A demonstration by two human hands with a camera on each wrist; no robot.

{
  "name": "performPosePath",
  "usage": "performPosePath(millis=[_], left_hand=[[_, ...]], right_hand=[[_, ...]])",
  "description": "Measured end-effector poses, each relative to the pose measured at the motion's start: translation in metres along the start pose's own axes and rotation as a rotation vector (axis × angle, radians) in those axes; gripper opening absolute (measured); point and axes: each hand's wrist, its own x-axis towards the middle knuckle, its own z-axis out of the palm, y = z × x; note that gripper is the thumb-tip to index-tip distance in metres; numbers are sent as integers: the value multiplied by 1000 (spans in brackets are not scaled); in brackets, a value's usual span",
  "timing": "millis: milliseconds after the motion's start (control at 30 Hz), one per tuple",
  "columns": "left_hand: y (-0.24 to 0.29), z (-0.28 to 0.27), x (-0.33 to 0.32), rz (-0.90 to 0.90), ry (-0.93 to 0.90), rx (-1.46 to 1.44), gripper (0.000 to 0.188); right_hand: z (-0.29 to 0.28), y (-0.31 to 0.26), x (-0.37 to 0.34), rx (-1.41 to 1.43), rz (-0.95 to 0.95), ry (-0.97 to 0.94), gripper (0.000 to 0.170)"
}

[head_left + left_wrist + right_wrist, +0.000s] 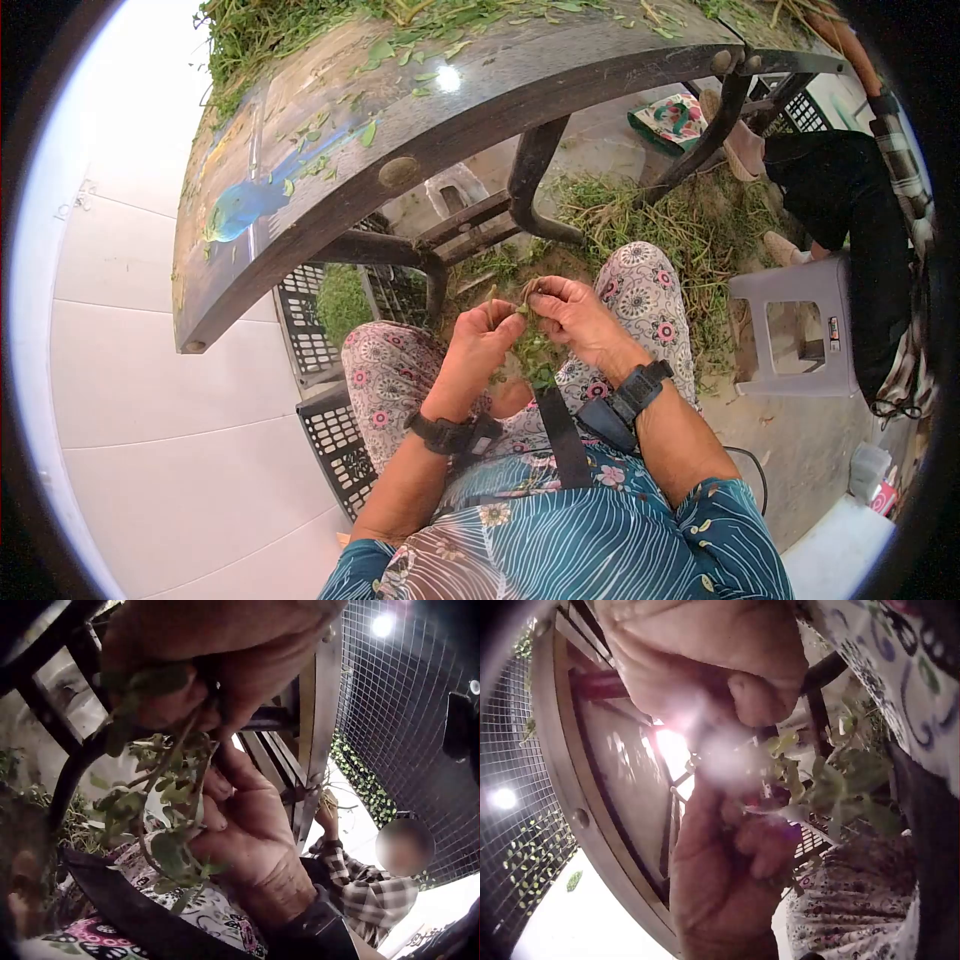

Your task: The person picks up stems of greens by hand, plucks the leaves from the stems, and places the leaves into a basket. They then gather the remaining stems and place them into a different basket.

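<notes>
Over the lap, both hands meet at a leafy green sprig (537, 362) that hangs below the fingers. The left hand (480, 345) pinches its stem between thumb and fingertips. Close beside it, the right hand (583, 322) pinches the stem too, its thumb and forefinger nearly against the left fingertips. In the left wrist view, thin stems with small oval leaves (171, 851) hang from the left hand (225, 652), with the right hand (251, 825) just below. Glare partly hides the fingertips in the right wrist view, where leaves (832, 784) stick out sideways.
A wooden table (560, 95) strewn with leaves curves ahead, with a heap of greens (262, 40) on it. Cut stems (690, 260) cover the floor beneath. Black crates (335, 440) stand at left, a grey plastic stool (800, 320) at right. Another person (367, 885) sits nearby.
</notes>
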Motion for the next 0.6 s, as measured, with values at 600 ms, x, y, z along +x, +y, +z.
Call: performPosePath(millis=[600], left_hand=[[0,1,2,148,114,115,9]], right_hand=[[6,4,-3,-121,-68,-14,18]])
